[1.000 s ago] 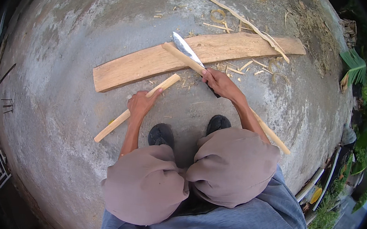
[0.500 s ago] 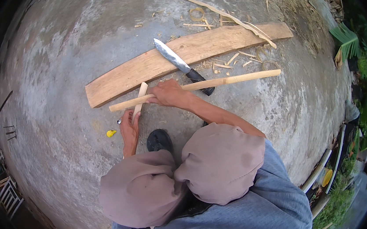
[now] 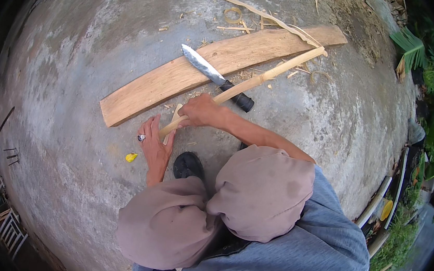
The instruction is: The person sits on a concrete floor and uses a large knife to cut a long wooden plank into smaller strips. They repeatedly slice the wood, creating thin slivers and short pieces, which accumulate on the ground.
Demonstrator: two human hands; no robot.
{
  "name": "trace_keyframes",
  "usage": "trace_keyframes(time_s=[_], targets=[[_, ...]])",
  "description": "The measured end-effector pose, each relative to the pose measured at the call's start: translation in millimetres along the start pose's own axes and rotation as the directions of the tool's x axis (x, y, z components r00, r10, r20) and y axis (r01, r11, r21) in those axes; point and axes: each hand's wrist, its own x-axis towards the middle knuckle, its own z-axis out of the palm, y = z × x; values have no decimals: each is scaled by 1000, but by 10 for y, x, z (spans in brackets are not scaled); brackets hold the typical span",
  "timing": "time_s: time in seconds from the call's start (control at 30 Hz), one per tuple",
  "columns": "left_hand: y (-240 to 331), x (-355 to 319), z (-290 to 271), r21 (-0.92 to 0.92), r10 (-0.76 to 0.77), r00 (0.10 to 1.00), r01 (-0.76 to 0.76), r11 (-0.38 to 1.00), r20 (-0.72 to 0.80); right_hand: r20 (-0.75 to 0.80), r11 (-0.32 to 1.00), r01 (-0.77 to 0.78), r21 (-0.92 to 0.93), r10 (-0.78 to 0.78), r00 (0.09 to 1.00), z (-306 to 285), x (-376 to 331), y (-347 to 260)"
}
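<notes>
My right hand [image 3: 198, 111] is closed round a long pale bamboo strip [image 3: 265, 76], which slants up to the right across the knife handle. A shorter pale strip [image 3: 179, 109] shows by its fingertips, mostly covered by the hand and the long strip. My left hand [image 3: 155, 142], with a ring on one finger, has the near ends of the strips between its thumb and fairly straight fingers. Beyond the hands a large knife [image 3: 203, 64] with a dark handle rests with its blade across a thick wooden plank [image 3: 154, 86].
A thin wavy wood strip [image 3: 262, 13] crosses the plank's far end. A ring-shaped coil [image 3: 232, 16] and several shavings lie on the concrete floor [image 3: 74, 95]. A small yellow object [image 3: 131, 157] is left of my left hand. My dark shoe [image 3: 189, 165] stands below the hands.
The long strip has turned, its far end swinging up toward the plank and its near end coming down to my left hand. My left hand has moved up slightly, its fingers straighter.
</notes>
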Motion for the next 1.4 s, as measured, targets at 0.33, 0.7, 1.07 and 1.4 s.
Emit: trace_keyframes(time_s=[0.33,0.7,1.07,1.4], targets=[[-411,-249,37,-193,-315,802,462,866,507,-742,990,30,140,85,665,-75,-475,113],[-1085,-644,-232,-425,-459,710,695,580,534,-523,837,-506,208,533,666,471,-1004,712],[-1316,-773,-405,-83,-553,723,635,768,414,-366,481,-82,873,757,542,560,-1095,345],[-1219,49,-35,-298,-275,643,636,712,715,-283,747,-439,500,620,732,162,-584,456]])
